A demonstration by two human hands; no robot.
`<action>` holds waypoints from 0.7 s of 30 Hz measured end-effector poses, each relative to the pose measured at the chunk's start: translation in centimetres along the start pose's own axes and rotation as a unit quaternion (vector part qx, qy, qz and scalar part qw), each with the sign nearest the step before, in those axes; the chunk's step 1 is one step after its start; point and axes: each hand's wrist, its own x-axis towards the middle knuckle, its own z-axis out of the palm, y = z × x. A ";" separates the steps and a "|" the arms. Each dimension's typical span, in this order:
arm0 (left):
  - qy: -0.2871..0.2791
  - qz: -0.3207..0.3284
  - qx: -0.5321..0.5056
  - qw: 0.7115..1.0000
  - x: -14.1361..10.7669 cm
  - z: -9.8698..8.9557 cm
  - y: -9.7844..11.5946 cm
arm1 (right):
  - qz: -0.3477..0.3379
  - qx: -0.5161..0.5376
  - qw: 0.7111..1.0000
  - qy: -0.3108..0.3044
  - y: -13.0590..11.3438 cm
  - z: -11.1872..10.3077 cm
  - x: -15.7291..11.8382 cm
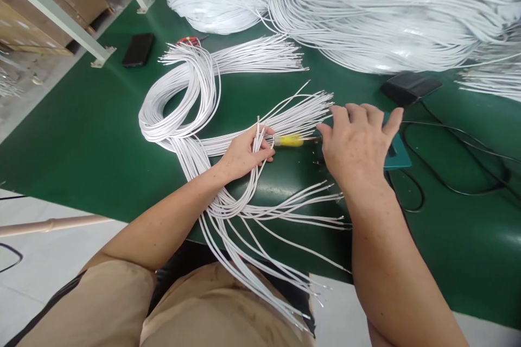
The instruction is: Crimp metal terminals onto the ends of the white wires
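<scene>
Left hand [246, 151]: I see it pinching a few white wires [256, 143] between thumb and fingers, tips pointing up; below the hand they curve down into the coiled bundle.
Right hand [356, 140]: palm down above a teal base plate [401, 154], fingers spread; what lies under the palm is hidden from me, so I cannot tell whether it grips anything.
Yellow piece [291, 140]: between the hands, just beside the left fingertips; a thin metal rod [312, 139] runs from it toward the right thumb.
Coiled bundle [152, 113]: on the green tabletop [101, 135]; wire ends fan rightward, some hanging over the near edge.
Farther back: a huge heap of white wire [366, 16]; a black wedge-shaped device [411, 88].
</scene>
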 end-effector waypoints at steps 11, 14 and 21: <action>0.010 0.008 -0.094 0.996 -0.4 -1.5 0.2 | -0.109 0.196 0.973 -0.049 -2.7 -1.3 -0.2; 0.010 0.007 -0.112 0.994 -0.3 -1.8 0.0 | -0.262 0.276 0.916 -0.126 -5.1 -1.1 -1.0; -0.061 -0.001 -0.041 0.997 -1.0 -2.8 0.9 | -0.272 0.215 0.905 -0.245 -7.1 -0.5 -2.1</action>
